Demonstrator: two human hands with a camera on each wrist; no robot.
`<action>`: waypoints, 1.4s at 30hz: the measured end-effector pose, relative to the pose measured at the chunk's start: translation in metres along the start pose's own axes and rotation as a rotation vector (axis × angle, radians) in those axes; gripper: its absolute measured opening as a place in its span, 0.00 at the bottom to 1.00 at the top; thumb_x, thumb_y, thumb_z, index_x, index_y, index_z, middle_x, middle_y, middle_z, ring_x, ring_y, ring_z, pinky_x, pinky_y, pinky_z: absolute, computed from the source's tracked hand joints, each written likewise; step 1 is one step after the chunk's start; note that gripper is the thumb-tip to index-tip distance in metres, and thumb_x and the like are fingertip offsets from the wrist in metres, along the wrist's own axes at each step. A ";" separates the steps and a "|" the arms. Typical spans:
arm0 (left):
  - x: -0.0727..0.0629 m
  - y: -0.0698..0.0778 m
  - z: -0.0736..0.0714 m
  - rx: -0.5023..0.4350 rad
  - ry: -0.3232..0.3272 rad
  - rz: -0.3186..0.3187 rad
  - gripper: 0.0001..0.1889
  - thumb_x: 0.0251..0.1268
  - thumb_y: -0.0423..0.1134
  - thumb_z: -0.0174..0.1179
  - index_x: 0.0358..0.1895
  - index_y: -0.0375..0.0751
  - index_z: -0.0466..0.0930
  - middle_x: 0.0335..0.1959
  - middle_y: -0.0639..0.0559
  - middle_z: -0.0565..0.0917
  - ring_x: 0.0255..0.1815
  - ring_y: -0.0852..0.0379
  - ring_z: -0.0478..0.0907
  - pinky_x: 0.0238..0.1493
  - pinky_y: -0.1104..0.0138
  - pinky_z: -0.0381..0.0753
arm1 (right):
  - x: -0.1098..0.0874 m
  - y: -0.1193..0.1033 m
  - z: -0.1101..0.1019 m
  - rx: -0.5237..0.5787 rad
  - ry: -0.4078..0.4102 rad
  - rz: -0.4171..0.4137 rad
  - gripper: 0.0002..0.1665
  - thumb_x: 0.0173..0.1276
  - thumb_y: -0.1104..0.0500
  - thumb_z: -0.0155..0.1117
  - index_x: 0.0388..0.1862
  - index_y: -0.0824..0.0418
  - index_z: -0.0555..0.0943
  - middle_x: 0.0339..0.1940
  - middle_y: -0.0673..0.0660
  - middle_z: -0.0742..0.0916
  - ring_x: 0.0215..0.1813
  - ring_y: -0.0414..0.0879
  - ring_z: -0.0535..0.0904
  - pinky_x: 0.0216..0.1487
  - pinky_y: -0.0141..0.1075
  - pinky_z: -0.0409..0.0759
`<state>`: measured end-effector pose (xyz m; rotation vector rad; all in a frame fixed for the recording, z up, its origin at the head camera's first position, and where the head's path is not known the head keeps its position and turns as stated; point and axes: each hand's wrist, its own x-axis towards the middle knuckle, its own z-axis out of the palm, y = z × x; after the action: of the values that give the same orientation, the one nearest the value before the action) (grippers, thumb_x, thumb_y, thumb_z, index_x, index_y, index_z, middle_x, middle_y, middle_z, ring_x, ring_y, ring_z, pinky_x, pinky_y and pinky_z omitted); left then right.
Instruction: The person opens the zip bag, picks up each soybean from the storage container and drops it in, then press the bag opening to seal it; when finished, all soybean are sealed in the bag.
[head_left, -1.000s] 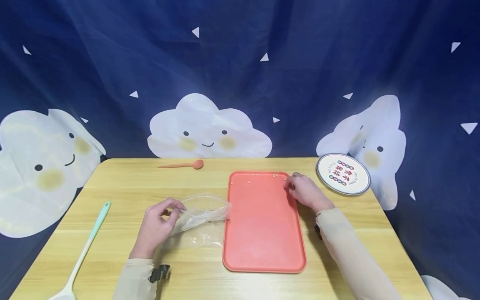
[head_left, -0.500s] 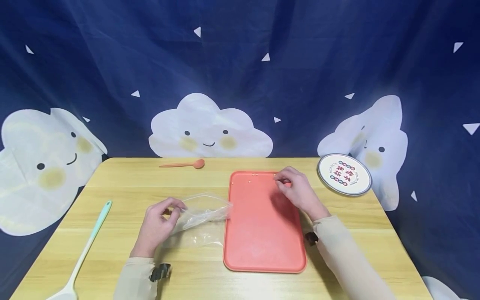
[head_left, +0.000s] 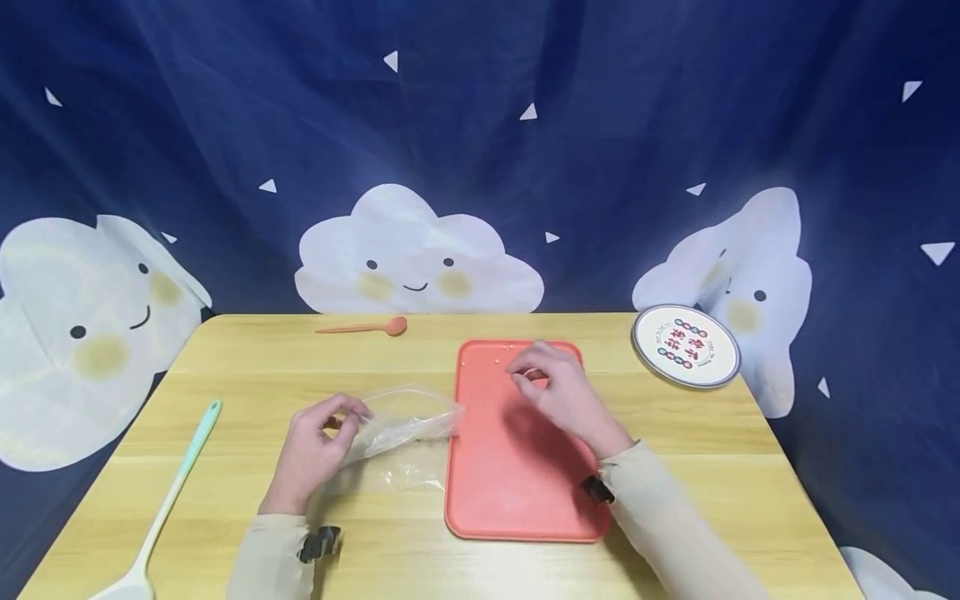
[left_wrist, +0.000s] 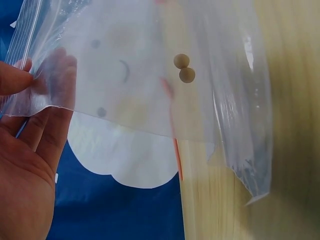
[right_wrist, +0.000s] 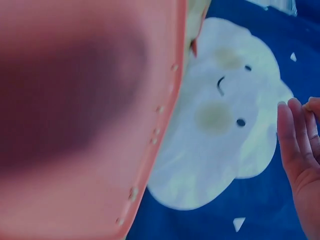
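My left hand (head_left: 318, 446) pinches the mouth edge of a clear zip bag (left_wrist: 130, 90) left of the red tray (head_left: 525, 492), and the bag's right end reaches over the tray rim. Two small tan balls (left_wrist: 184, 68) show through the plastic. My right hand (head_left: 566, 396) is above the upper part of the tray, thumb and index finger together. In the right wrist view a tiny tan ball (right_wrist: 307, 107) appears between those fingertips. Several more pale balls (right_wrist: 160, 109) lie along the tray's far edge; my right hand partly hides that edge in the head view.
An orange spoon (head_left: 367, 327) lies near the table's back edge. The white round plate (head_left: 686, 347) with red print is at the back right. A spatula (head_left: 168, 500) with a mint handle lies at the left. A dark blue cloud-patterned curtain (head_left: 480, 125) hangs behind the table.
My right hand has left the tray's upper right corner and moved left over the tray, toward the bag. My left hand and the bag have stayed in place.
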<state>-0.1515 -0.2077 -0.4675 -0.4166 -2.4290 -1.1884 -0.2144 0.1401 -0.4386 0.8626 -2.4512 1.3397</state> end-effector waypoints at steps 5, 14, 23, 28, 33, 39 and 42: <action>0.000 0.002 0.000 0.001 0.001 -0.004 0.14 0.56 0.20 0.59 0.32 0.46 0.84 0.34 0.61 0.86 0.33 0.61 0.81 0.36 0.73 0.79 | 0.005 -0.016 0.014 -0.014 -0.049 0.003 0.09 0.63 0.68 0.67 0.39 0.56 0.85 0.39 0.45 0.82 0.40 0.38 0.82 0.45 0.33 0.81; 0.000 0.003 0.000 -0.004 0.002 -0.001 0.15 0.55 0.19 0.59 0.32 0.46 0.84 0.34 0.61 0.86 0.32 0.61 0.81 0.36 0.73 0.79 | 0.018 -0.041 0.044 -0.031 -0.134 -0.090 0.07 0.64 0.67 0.67 0.39 0.58 0.85 0.38 0.45 0.82 0.40 0.35 0.80 0.46 0.32 0.80; 0.000 0.003 0.002 -0.037 0.004 0.011 0.16 0.56 0.17 0.57 0.32 0.45 0.84 0.33 0.58 0.86 0.27 0.59 0.82 0.34 0.75 0.79 | 0.031 -0.051 0.071 -0.045 -0.203 -0.228 0.06 0.65 0.66 0.65 0.36 0.56 0.84 0.36 0.46 0.82 0.40 0.35 0.77 0.44 0.26 0.76; 0.000 0.003 0.002 -0.034 0.014 0.016 0.16 0.56 0.18 0.58 0.32 0.45 0.83 0.33 0.59 0.86 0.27 0.59 0.82 0.33 0.76 0.78 | 0.034 -0.056 0.078 -0.129 -0.231 -0.235 0.05 0.66 0.64 0.66 0.38 0.54 0.84 0.38 0.44 0.81 0.39 0.37 0.77 0.41 0.24 0.73; 0.000 0.004 0.002 -0.037 0.018 0.017 0.16 0.57 0.18 0.59 0.32 0.46 0.83 0.33 0.60 0.86 0.28 0.59 0.82 0.34 0.76 0.78 | 0.035 -0.058 0.084 -0.211 -0.256 -0.250 0.07 0.65 0.63 0.67 0.39 0.52 0.85 0.39 0.43 0.81 0.43 0.37 0.78 0.45 0.26 0.74; -0.001 0.003 0.000 -0.064 0.009 0.031 0.14 0.58 0.18 0.60 0.34 0.44 0.83 0.33 0.54 0.86 0.27 0.55 0.83 0.35 0.76 0.78 | 0.036 -0.056 0.084 -0.231 -0.241 -0.272 0.07 0.65 0.64 0.66 0.39 0.53 0.84 0.42 0.45 0.81 0.48 0.39 0.75 0.52 0.28 0.73; -0.001 0.003 0.000 -0.062 0.007 0.045 0.13 0.57 0.18 0.60 0.34 0.41 0.83 0.32 0.51 0.86 0.26 0.52 0.83 0.35 0.76 0.78 | 0.036 -0.055 0.077 -0.203 -0.217 -0.243 0.06 0.66 0.62 0.65 0.42 0.54 0.84 0.45 0.46 0.81 0.51 0.41 0.75 0.56 0.31 0.72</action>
<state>-0.1490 -0.2063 -0.4661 -0.4822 -2.3696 -1.2469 -0.2050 0.0399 -0.4275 1.2609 -2.4823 0.9404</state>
